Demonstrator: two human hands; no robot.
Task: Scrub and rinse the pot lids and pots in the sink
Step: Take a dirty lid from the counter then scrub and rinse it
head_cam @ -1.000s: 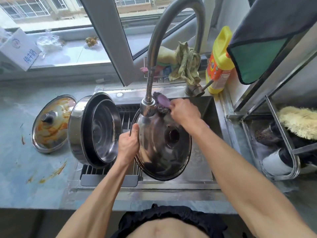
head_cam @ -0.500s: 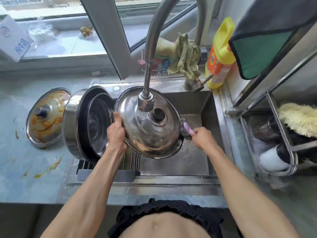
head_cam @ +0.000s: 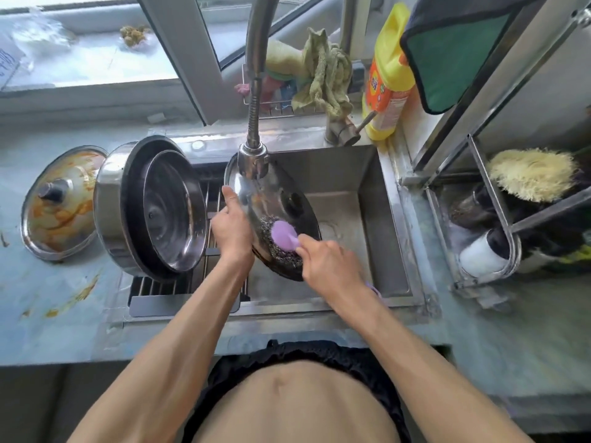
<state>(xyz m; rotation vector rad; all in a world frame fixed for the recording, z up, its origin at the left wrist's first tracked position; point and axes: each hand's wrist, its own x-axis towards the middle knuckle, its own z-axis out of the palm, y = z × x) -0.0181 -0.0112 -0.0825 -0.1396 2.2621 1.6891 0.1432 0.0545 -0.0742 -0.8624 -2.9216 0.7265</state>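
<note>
Half a second ago the scrubber sat at the lid's right rim with the right hand out to the side; now the right hand (head_cam: 331,266) has come in over the lid's lower part, and the pot lid (head_cam: 275,199) has tipped so its near edge points down into the sink (head_cam: 393,219). Fingers of that hand are curled round the purple handle of the scrubber (head_cam: 283,238), whose steel-wool head presses flat against the lid's face near its lower edge. At the lid's left rim the left hand (head_cam: 232,228) grips it, thumb up along the edge and the other fingers wrapped behind. Held tilted over the basin, the lid has its upper edge tucked just under the tap head (head_cam: 254,159), and its dark knob shows right of centre. Across the left side of the sink lies a slatted drain rack (head_cam: 192,286), and on it a steel pot (head_cam: 128,203) stands on its side, mouth towards the person, with a smaller pot (head_cam: 172,212) nested inside. Further left, on the counter (head_cam: 48,298), a dirty lid (head_cam: 60,203) smeared with orange sauce lies knob up, touching the big pot's wall. At the sink's far right corner stands a yellow detergent bottle (head_cam: 388,71), just beside a green rag (head_cam: 324,71) draped over a wire basket
</note>
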